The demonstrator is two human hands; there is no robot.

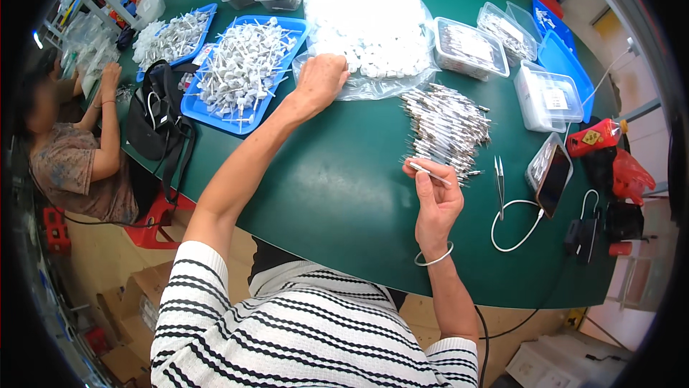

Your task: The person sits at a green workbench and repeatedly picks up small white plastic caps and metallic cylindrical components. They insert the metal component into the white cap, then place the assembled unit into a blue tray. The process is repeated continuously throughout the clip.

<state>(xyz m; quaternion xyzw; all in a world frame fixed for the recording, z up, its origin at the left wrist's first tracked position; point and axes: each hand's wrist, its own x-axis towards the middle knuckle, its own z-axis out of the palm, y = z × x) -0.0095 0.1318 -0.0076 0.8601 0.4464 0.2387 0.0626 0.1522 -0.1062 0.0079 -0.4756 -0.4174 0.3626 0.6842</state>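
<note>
My right hand (438, 212), wearing a bangle, pinches a thin white rod-shaped part (429, 172) between thumb and fingers. Just beyond it lies a heap of slender tube-like parts (446, 126) with metallic ends. My left hand (321, 81) is closed at the near left edge of a clear plastic bag (362, 89) full of small white pieces (366, 11). Its fingertips are turned away, so whatever they hold is hidden. To the left of that hand, a blue tray (188, 106) bears a pile of white-headed parts with thin stems (244, 72).
Tweezers (499, 180) and a phone (554, 178) with a white cable lie at the right. Clear plastic boxes (470, 49) line the far right, near a red bottle (596, 137). A black bag (159, 101) hangs at the left edge, beside a seated person (82, 158).
</note>
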